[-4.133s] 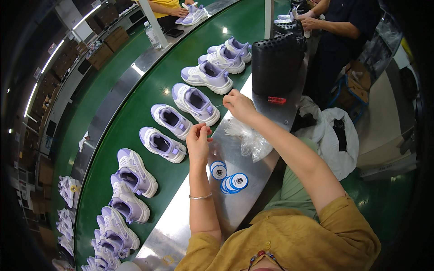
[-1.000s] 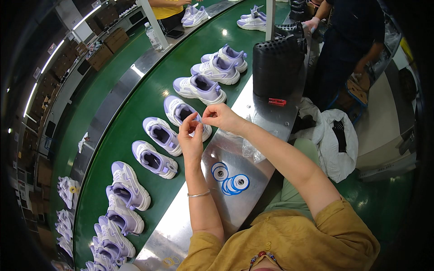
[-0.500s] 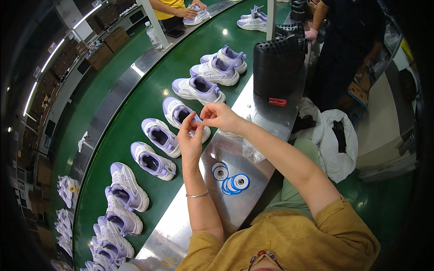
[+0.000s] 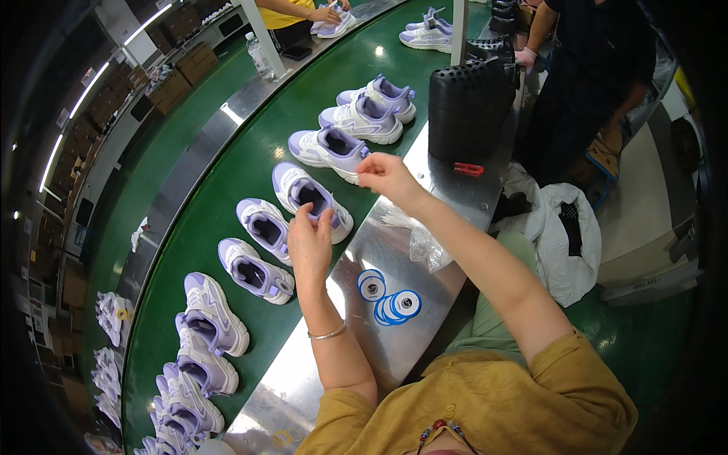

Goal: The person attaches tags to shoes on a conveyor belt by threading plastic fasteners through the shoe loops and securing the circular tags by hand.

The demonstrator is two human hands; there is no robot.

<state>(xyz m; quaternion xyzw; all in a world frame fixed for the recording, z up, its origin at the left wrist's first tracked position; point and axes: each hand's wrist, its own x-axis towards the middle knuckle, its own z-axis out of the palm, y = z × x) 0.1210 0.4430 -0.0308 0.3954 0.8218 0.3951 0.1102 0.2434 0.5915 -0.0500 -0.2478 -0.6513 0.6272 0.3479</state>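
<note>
My left hand [image 4: 309,241] is raised in front of a white and lilac sneaker [image 4: 292,179], its fingertips overlapping the shoe's opening. A gap shows between its thumb and forefinger, and I see nothing held there. My right hand [image 4: 390,180] is beside the heel of another sneaker [image 4: 322,150], with thumb and fingertips drawn together. Whatever is pinched there, if anything, is too small to make out. Below the hands, round white labels with blue rims [image 4: 397,305] lie overlapping on the metal ledge [image 4: 303,365]. Crumpled clear plastic [image 4: 429,250] lies near my right forearm.
Several more sneakers [image 4: 216,311] line the green conveyor [image 4: 250,136]. A black perforated container [image 4: 469,114] stands on the ledge, a red tool [image 4: 469,169] beside it. To the right are a white sack [image 4: 565,243] and a person in dark clothes [image 4: 588,83]. Another person's hand [image 4: 324,14] is across the belt.
My hands were together at the fingertips and have parted. The right moved up and right toward a heel; the left dropped slightly. Across the belt, the other person's hands shifted.
</note>
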